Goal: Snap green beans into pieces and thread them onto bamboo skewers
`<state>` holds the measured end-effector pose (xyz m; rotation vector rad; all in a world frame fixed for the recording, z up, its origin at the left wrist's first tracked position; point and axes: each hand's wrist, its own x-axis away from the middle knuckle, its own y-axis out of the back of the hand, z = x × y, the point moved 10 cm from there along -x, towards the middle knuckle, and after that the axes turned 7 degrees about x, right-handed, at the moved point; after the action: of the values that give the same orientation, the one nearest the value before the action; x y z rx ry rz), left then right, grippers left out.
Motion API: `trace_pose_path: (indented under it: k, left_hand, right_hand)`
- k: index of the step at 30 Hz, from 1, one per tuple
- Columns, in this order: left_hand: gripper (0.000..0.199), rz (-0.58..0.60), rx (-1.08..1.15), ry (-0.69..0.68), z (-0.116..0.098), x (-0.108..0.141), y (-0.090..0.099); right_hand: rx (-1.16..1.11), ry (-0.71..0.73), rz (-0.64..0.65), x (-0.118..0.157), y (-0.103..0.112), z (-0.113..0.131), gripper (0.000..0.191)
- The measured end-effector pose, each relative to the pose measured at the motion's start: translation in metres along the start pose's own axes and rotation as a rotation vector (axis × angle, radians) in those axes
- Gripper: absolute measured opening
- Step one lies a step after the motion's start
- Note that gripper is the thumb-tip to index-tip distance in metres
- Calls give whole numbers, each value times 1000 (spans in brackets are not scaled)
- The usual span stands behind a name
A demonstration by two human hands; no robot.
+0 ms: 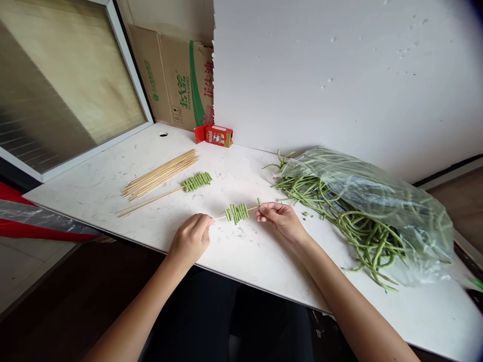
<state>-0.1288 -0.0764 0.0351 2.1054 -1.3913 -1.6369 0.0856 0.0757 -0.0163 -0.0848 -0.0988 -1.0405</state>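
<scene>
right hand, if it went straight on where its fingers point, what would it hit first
Probably the row of green bean pieces threaded on the wooden skewer, just ahead of the right hand, though one view leaves depth unclear.

A thin wooden skewer, slightly tilted, runs crosswise through short green bean pieces.

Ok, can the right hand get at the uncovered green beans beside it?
Probably yes: the right hand is close to the uncovered green beans, with only small scraps lying between. The clear bag leaves this side open, though the fingers look occupied by a bean piece.
</scene>
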Motion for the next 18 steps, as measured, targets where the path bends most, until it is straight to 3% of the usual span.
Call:
trace_pose_path:
  k: [18]
  left_hand:
    - [30,2,-13,3,2,1,-1]
  right_hand:
    - [36,48,-43,1,2,2,34]
